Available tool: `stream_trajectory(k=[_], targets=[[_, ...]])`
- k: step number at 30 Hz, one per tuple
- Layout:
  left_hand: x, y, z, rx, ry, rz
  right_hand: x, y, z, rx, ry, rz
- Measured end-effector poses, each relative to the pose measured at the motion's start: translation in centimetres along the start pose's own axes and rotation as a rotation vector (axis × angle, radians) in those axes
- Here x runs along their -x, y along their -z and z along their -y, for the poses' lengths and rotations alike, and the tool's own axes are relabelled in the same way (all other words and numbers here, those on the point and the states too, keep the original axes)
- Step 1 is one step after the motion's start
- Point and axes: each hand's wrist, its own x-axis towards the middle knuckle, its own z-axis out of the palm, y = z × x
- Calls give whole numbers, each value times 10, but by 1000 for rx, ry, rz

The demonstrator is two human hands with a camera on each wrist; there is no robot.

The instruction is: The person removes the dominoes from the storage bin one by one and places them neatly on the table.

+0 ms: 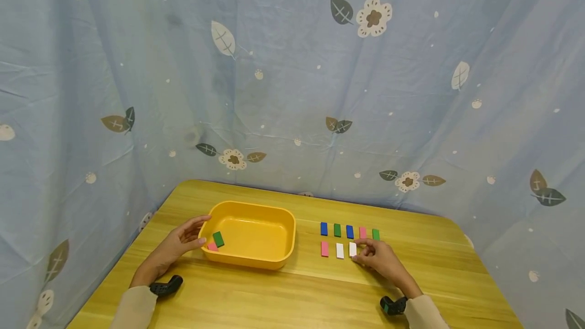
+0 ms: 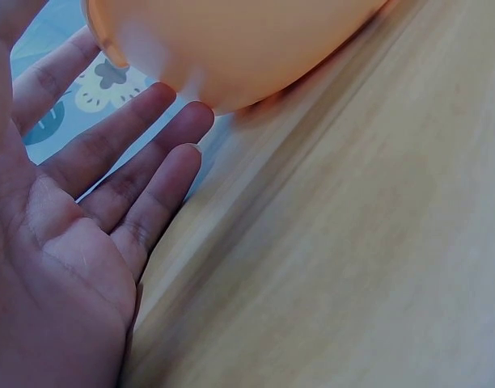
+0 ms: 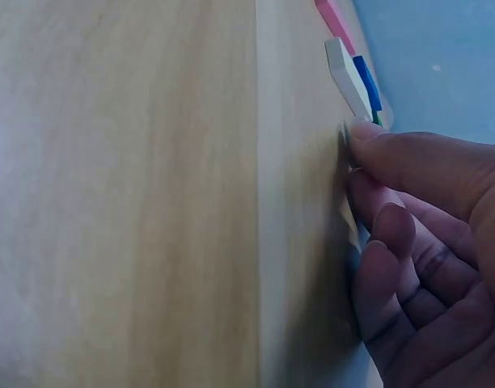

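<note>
A yellow bin stands on the left part of the table, with a green block and a pink block inside at its left end. My left hand touches the bin's left end with loosely extended fingers; the left wrist view shows fingertips against its outer wall. On the right, small blocks lie in two rows. My right hand pinches the white block at the right end of the front row between thumb and index finger. In the right wrist view the thumb hides that block.
Beside the pinched block lie another white block and a pink block. Behind them runs a row of blue, green, blue, pink and light green blocks. A patterned blue curtain hangs behind the wooden table.
</note>
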Motion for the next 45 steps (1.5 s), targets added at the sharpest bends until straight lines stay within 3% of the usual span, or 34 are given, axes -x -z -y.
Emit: stream_trajectory(k=[12, 21, 28, 34, 45], targets=[[0, 4, 1, -14, 4, -8, 0, 5, 5, -42, 27, 109], [-1, 8, 1, -24, 2, -14, -15, 17, 31, -25, 74, 9], [-4, 10, 1, -22, -1, -9, -33, 18, 64, -39, 128, 30], [-7, 9, -1, -18, -5, -1, -50, 6, 95, -30, 181, 34], [-9, 9, 2, -7, -10, 3, -77, -34, 142, -57, 317, 94]])
